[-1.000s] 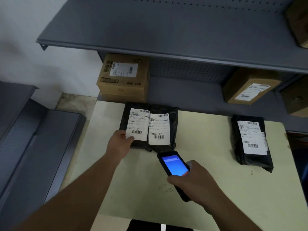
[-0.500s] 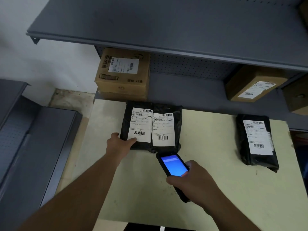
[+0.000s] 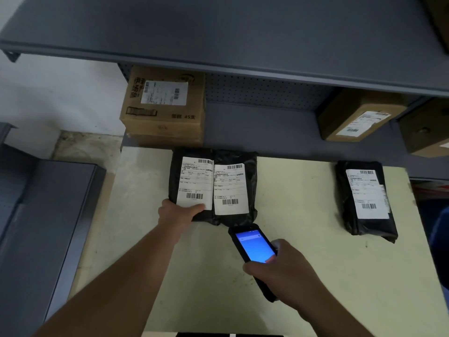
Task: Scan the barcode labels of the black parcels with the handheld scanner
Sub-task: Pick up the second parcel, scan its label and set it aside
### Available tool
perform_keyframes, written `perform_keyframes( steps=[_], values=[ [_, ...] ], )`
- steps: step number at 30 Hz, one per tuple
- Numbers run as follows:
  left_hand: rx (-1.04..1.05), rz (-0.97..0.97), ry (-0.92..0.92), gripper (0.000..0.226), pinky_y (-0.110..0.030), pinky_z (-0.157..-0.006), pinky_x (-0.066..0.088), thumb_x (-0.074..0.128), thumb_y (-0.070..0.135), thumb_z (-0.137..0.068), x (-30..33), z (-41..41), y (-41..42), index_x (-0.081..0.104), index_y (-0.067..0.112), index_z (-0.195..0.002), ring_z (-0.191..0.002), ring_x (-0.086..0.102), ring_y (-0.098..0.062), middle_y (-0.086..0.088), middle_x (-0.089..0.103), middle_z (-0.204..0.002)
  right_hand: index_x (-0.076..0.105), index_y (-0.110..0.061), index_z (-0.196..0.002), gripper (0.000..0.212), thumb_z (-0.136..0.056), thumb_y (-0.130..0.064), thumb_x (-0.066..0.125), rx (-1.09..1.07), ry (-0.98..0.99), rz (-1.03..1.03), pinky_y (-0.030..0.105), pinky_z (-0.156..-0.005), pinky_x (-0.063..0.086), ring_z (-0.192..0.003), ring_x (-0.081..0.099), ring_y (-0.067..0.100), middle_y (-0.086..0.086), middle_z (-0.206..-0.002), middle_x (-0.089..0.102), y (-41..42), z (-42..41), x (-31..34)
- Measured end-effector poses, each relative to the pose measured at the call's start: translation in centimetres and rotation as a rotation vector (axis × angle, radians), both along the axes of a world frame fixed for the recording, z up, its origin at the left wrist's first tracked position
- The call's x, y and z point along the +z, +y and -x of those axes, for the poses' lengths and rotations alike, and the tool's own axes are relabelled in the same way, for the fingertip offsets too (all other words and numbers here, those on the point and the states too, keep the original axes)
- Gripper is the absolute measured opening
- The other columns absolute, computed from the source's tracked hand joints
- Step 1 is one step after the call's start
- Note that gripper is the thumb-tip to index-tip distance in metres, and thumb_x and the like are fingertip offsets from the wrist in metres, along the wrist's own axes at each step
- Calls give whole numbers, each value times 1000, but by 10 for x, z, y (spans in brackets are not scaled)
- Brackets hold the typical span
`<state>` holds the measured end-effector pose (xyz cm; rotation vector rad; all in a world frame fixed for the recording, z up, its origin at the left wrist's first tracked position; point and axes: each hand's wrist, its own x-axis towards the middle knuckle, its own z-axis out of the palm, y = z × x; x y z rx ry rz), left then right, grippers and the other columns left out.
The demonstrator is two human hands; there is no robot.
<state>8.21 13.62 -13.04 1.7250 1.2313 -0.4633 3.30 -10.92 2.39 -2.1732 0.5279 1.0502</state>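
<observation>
Two black parcels lie side by side at the far middle of the pale table (image 3: 303, 276). The left parcel (image 3: 178, 181) and the right parcel (image 3: 251, 181) each carry a white barcode label. My left hand (image 3: 177, 212) grips the near edge of the left parcel, thumb on its label. My right hand (image 3: 279, 271) holds the handheld scanner (image 3: 254, 246), its blue screen lit and its tip just short of the right parcel's near edge. A third black parcel (image 3: 364, 200) with a label lies apart at the table's right.
A grey shelf (image 3: 267, 127) behind the table carries a cardboard box (image 3: 165, 113) at left and more boxes (image 3: 359, 115) at right. An upper shelf (image 3: 218, 45) overhangs. Grey metal panels (image 3: 43, 215) stand left of the table.
My left hand has slid further onto the left parcel's label. The scanner has edged a little closer to the parcels. My view has shifted slightly.
</observation>
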Motion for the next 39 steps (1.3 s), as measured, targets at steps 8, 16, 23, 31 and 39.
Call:
perform_keyframes(
  steps=[8, 16, 23, 31, 39],
  values=[
    [-23, -99, -24, 88, -50, -98, 57, 86, 50, -55, 1, 0, -17, 56, 9, -127, -113, 66, -36, -11, 69, -123, 58, -23, -106, 41, -76, -37, 83, -16, 8, -3, 23, -53, 47, -51, 58, 10, -3, -79, 66, -6, 4, 0],
    [-58, -160, 46, 89, -51, -102, 51, 88, 50, -63, 3, -2, -22, 44, 13, -131, -122, 56, -41, -12, 66, -128, 58, -23, -106, 42, -76, -39, 83, -1, -3, -4, 25, -57, 49, -57, 60, 12, -2, -85, 67, -14, 8, 2],
    [26, -91, 62, 101, -47, -99, 53, 92, 53, -55, 7, 10, -16, 46, 10, -135, -121, 58, -39, -14, 62, -132, 58, -25, -103, 42, -73, -40, 82, -8, 4, -1, 26, -54, 49, -51, 60, 12, 2, -88, 71, -24, 13, 4],
    [95, 88, -43, 63, -48, -96, 61, 92, 37, -66, 9, 25, 0, 74, 6, -118, -99, 72, -33, -10, 74, -102, 58, -25, -103, 42, -72, -39, 82, -11, -13, -18, 27, -54, 48, -48, 58, 11, -1, -83, 67, -33, 17, 10],
    [191, 224, -143, 53, -42, -91, 63, 90, 20, -77, 18, 31, 7, 70, 3, -123, -105, 73, -31, -15, 75, -115, 58, -24, -104, 41, -73, -37, 83, 23, -38, -23, 26, -53, 48, -50, 59, 12, -1, -83, 68, -36, 18, 18]
  ],
)
